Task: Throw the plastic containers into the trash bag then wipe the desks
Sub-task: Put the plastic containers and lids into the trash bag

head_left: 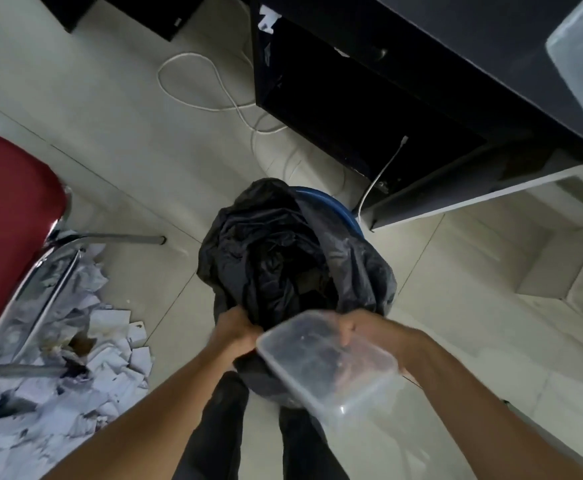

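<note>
The left hand (236, 329) pinches the near rim of the black trash bag (293, 258), apparently to keep its mouth open, while the right hand (359, 329) grips the clear plastic container (328, 367), tilted just above that opening, ready to drop in.

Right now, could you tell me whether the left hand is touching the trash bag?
Touching: the head view shows the left hand gripping the trash bag at its near rim.

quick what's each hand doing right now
Left hand: shut on the trash bag rim.
Right hand: shut on the plastic container.
</note>
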